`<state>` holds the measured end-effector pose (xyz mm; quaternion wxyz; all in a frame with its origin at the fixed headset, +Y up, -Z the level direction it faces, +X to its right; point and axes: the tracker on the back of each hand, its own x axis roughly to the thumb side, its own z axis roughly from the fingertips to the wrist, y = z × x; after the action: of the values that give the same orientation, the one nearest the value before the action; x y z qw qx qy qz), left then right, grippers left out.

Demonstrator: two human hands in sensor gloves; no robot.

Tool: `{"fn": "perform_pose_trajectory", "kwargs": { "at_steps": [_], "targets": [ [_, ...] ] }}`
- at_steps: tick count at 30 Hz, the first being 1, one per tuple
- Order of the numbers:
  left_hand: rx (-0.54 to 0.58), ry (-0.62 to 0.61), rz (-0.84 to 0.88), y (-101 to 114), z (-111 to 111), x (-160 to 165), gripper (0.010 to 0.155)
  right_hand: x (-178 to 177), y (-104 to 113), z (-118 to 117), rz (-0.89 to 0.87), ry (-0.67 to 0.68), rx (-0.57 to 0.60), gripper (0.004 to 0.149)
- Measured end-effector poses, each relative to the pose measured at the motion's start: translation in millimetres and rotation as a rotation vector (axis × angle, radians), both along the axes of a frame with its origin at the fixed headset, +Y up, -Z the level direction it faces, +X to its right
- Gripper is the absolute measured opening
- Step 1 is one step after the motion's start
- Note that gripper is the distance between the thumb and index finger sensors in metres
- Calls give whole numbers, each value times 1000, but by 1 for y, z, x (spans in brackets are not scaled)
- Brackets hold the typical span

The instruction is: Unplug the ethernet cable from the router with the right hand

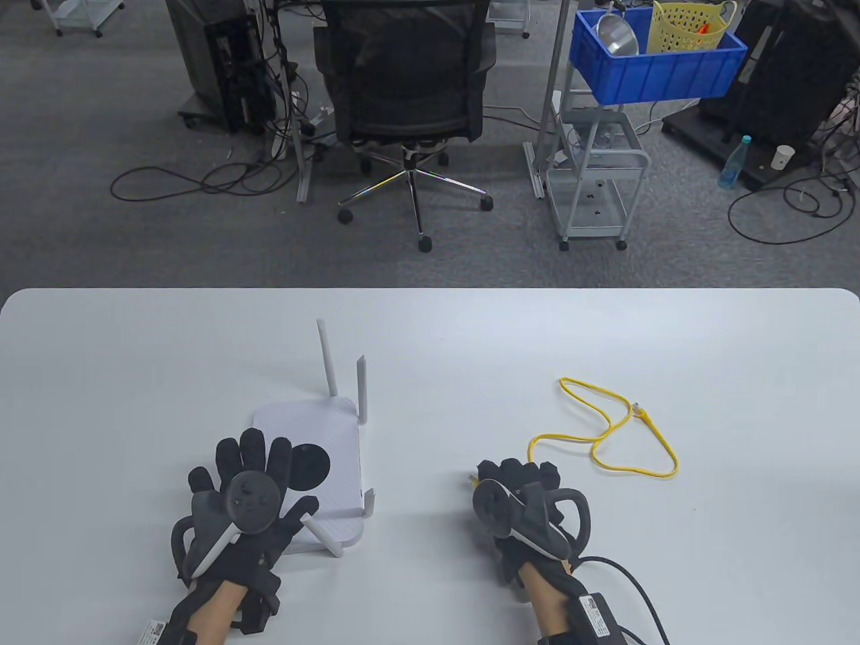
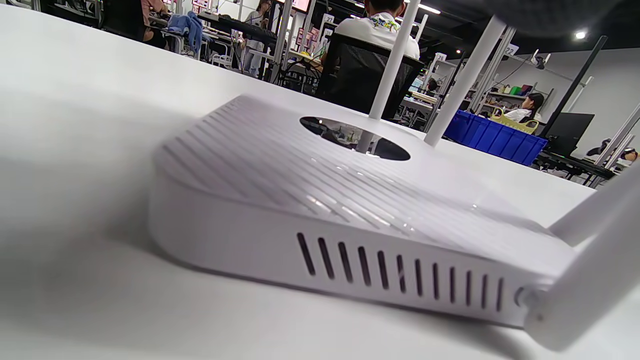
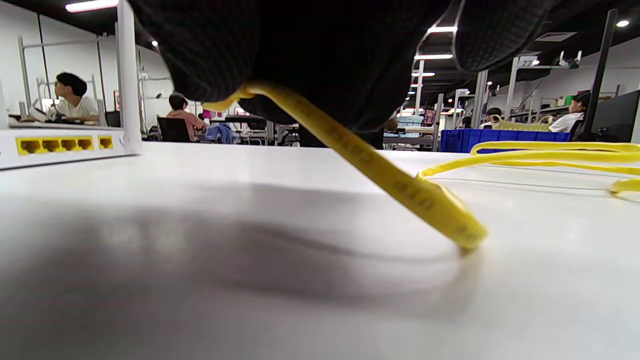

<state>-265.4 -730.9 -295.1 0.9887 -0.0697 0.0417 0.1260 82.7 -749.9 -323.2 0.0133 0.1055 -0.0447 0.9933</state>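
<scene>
The right hand [image 1: 521, 494] gripped the yellow ethernet cable [image 1: 605, 437], plug mostly hidden; the left hand [image 1: 245, 497] lay spread on the router [image 1: 329, 437].

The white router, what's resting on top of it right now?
The gloved left hand rests spread on the white router, beside its black round disc. The surface beneath the palm is hidden. No yellow ethernet cable lies on it.

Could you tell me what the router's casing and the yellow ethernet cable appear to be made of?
The router looks like moulded white plastic with a satin finish: ribbed top, cut vent slots and soft highlights. The ethernet cable seems to be a flat yellow jacket of flexible plastic or rubber, slightly glossy, printed along its length and bending easily into loops under the right hand.
</scene>
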Motion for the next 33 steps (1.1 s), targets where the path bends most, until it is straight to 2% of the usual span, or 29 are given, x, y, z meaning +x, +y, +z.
{"fn": "perform_pose_trajectory", "kwargs": {
  "at_steps": [27,33],
  "targets": [
    [-55,24,10,-3,-1,-2,86,-10,-13,-3,163,2,-107,48],
    [-57,26,10,-3,-1,-2,86,-7,-1,1,116,8,-81,66]
  ]
}}
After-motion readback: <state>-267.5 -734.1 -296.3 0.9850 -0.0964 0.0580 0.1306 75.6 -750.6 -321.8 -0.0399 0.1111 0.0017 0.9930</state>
